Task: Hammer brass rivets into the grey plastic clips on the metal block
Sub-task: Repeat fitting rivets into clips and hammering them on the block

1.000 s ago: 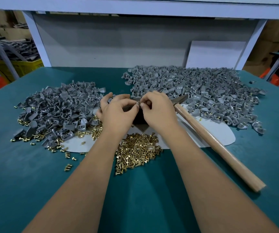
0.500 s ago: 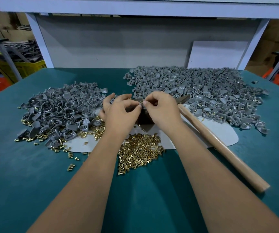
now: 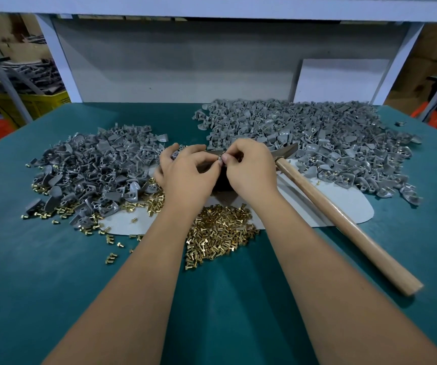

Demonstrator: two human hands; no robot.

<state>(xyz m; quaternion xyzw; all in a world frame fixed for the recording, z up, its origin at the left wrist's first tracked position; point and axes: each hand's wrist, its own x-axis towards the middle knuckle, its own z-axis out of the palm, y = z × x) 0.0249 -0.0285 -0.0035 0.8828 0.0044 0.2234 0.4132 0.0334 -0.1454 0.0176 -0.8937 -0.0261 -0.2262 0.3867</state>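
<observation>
Little had changed from half a second before: both hands stayed together above the dark metal block (image 3: 221, 181), the hammer (image 3: 343, 219) still lying untouched on the counter (image 3: 41, 272). The left hand (image 3: 185, 175) and right hand (image 3: 251, 167) met fingertip to fingertip, fingers curled, pinching one small grey clip (image 3: 220, 160) between them. Two heaps of grey clips (image 3: 317, 135) flanked the block; one pile of brass rivets (image 3: 220, 233) lay just in front. A yellow crate (image 3: 46, 102) beyond the counter held grey parts.
</observation>
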